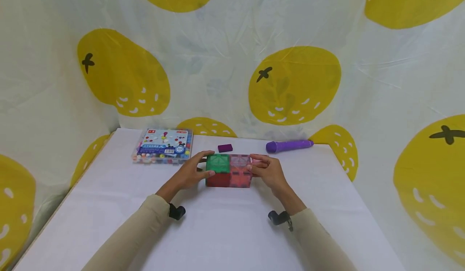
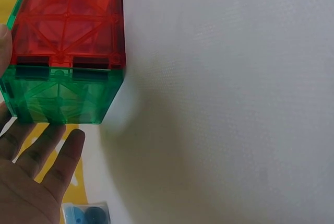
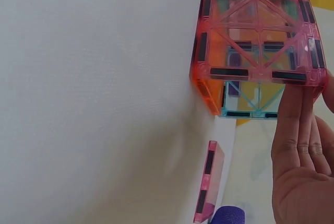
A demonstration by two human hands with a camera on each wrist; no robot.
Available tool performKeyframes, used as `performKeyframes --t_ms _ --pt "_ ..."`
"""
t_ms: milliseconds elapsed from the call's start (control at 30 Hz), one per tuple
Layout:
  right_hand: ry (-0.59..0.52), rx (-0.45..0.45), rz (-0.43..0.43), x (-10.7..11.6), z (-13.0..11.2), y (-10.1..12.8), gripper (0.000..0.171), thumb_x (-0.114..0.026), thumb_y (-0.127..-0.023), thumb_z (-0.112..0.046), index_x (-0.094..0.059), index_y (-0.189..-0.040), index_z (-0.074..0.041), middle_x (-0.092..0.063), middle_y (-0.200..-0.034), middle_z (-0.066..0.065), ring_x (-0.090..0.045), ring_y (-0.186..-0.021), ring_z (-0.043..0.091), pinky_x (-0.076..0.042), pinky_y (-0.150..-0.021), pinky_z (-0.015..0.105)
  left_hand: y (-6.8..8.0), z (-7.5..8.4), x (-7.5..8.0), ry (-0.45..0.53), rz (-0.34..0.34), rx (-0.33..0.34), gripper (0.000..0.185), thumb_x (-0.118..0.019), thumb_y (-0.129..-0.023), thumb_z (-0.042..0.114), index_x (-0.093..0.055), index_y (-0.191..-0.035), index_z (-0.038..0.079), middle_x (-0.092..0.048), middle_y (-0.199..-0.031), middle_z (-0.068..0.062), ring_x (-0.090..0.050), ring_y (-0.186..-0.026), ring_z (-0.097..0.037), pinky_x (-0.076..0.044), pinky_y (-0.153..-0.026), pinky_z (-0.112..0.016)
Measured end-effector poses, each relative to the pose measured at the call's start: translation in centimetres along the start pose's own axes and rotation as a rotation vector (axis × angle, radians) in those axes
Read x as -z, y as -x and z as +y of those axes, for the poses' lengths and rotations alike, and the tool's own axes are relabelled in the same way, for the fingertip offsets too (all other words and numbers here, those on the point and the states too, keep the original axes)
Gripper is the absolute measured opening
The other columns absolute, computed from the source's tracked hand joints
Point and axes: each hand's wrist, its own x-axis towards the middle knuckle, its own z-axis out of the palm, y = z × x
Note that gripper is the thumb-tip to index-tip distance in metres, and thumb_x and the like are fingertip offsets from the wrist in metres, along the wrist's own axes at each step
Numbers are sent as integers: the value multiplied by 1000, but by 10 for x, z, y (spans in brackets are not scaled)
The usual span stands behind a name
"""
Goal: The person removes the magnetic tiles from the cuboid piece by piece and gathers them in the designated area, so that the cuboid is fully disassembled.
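Note:
A block of magnetic tiles (image 1: 229, 171) stands on the white table (image 1: 225, 230), with a green top on its left half, a pink top on its right half and red fronts. My left hand (image 1: 201, 169) lies flat against the block's left end, its straight fingers (image 2: 44, 151) touching the green tile (image 2: 62, 96); the thumb reaches along the top edge. My right hand (image 1: 258, 167) is pressed against the right end, with straight fingers (image 3: 295, 130) on the pink tile (image 3: 255, 31). A loose pink tile (image 3: 209, 179) lies just beyond that end.
A flat box of coloured beads (image 1: 163, 146) lies at the back left of the table. A small purple block (image 1: 225, 148) and a purple pen-like stick (image 1: 288, 146) lie behind the tiles. A lemon-print cloth (image 1: 294, 85) hangs behind and beside the table.

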Motion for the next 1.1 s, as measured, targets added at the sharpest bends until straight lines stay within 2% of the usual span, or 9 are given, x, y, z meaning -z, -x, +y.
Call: performKeyframes --t_ms 200,367,633,800,933,1033,1100 --pt "-20 7 27 -2 3 0 48 -79 -83 -4 -66 -130 -5 -75 -105 18 -75 -83 13 -63 -75 34 0 0 0 -4 3 -20 75 -73 -90 38 -33 -153 32 -36 -159 -1 -41 -143 -33 -47 -108 -51" --pt "-47 17 46 -4 5 1 47 -78 -83 -2 -66 -129 -5 -75 -102 16 -76 -82 13 -63 -75 33 -1 0 0 -2 2 -24 74 -72 -90 37 -34 -153 33 -36 -158 0 -42 -143 -32 -47 -108 -50" --pt "-34 90 74 -6 3 3 49 -77 -84 0 -66 -130 -10 -72 -109 23 -74 -82 13 -62 -75 31 -2 0 1 -11 7 -26 73 -73 -90 37 -34 -152 34 -35 -159 2 -42 -143 -31 -48 -108 -49" --pt "-123 136 96 -7 0 3 48 -73 -86 3 -66 -131 -9 -69 -113 30 -76 -83 21 -62 -76 35 -3 -2 0 -10 8 -19 73 -73 -90 38 -34 -152 35 -35 -159 2 -41 -143 -31 -48 -108 -50" --pt "-193 114 136 1 -2 0 47 -73 -87 1 -66 -132 -12 -71 -113 24 -76 -84 23 -62 -78 39 -3 -2 0 -10 7 -5 74 -73 -89 39 -34 -152 37 -35 -159 3 -41 -143 -31 -48 -108 -49" --pt "-194 86 180 15 -5 -2 47 -73 -87 -3 -66 -132 -13 -75 -110 14 -76 -86 20 -60 -81 42 -3 -1 0 -9 3 -6 75 -73 -89 39 -33 -152 37 -35 -159 2 -41 -143 -32 -48 -107 -49" --pt "-202 77 206 26 -6 -3 48 -73 -87 -2 -65 -133 -11 -75 -109 13 -76 -89 21 -58 -83 43 -3 -2 -1 -7 1 -8 75 -73 -89 39 -34 -152 36 -35 -159 3 -41 -143 -32 -48 -108 -49"
